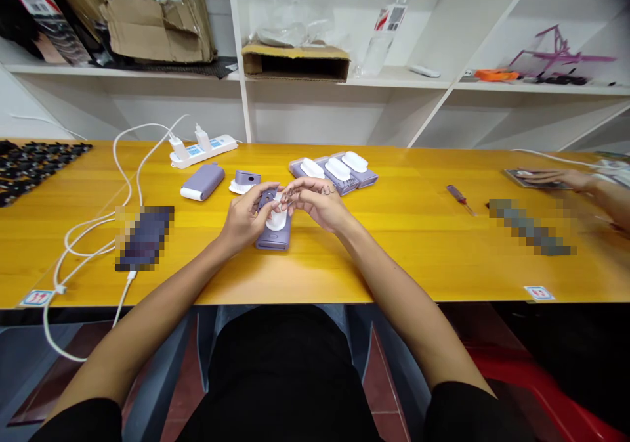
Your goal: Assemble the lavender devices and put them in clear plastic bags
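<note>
My left hand is closed on a small purple plastic part with dark holes in it. My right hand pinches at the same spot, its thumb and fingertips close to the left ones; what it holds is too small to make out. Below both hands a purple box-shaped device lies on the table, with a white oval piece on top, partly hidden by my fingers. Just beyond my left hand sits another purple part with a hole, by a white piece.
Several purple devices with white ovals stand behind my hands; another purple device lies left. There are a power strip, white cables, a blurred-out phone and a screwdriver. Another person's hand is at far right.
</note>
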`<state>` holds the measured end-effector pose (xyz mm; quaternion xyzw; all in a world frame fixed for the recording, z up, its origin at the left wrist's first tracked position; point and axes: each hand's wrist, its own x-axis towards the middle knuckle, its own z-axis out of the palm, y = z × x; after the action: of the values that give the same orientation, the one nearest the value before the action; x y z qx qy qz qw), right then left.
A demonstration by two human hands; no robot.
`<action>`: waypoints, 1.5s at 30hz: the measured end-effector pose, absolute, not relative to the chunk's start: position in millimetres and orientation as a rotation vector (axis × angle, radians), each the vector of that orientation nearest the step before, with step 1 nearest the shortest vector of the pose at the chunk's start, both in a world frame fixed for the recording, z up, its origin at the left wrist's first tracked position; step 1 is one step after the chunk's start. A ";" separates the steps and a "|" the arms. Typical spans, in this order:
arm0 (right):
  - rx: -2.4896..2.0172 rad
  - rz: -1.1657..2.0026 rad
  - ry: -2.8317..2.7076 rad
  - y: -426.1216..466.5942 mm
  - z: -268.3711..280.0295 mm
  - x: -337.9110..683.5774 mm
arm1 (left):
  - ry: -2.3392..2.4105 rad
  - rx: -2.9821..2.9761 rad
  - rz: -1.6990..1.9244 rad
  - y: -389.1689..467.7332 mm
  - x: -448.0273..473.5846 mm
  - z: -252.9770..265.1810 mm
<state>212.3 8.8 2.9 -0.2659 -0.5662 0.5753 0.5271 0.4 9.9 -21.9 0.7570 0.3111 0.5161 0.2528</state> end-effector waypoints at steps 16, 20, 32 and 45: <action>-0.549 1.516 -1.282 9.2 1.9 214.0 | 0.864 2.221 1.443 4.9 0.2 -11.8; -0.542 1.528 -1.303 7.6 1.9 212.3 | 0.851 2.306 1.483 5.1 -0.7 -7.8; -0.537 1.514 -1.322 6.1 3.3 210.8 | 0.833 2.364 1.518 6.5 -0.6 -7.5; -0.507 1.541 -1.374 6.1 0.3 211.8 | 0.869 1.947 1.312 2.5 0.8 -1.2</action>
<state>211.8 6.1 0.3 -0.2082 -0.5647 0.6335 0.4862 0.8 2.5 -1.2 0.7385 0.3296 0.4977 0.3135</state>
